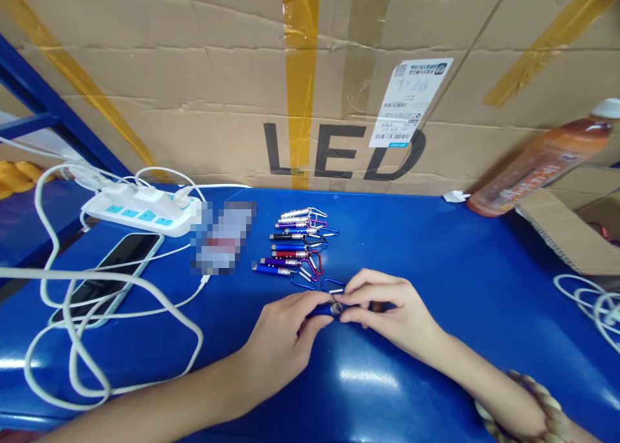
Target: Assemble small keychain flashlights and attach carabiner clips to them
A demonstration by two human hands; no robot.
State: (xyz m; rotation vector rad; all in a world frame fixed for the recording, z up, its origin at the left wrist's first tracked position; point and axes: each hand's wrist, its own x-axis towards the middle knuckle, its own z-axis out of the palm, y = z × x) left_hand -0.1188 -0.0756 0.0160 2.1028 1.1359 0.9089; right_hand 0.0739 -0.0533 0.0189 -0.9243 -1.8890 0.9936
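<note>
My left hand [283, 330] pinches the body of a small blue keychain flashlight [320, 309] between thumb and fingers. My right hand [387, 298] has its thumb and fingertips closed on the flashlight's right end, where a metallic part shows. A blue carabiner clip [330, 284] stands out just behind the fingertips. Much of the flashlight is covered by my fingers. Beyond my hands, several similar flashlights with carabiners lie in a column, among them a blue one [271, 270], a red one [289, 254], a black one [287, 237] and a silver one [295, 214].
On the blue tabletop [387, 236], a white power strip [140, 214], a phone [109, 278] and looping white cables [194, 327] occupy the left. A big cardboard box [217, 88] walls the back. A drink bottle [537, 165] leans at the right, near a coiled cable [593, 304].
</note>
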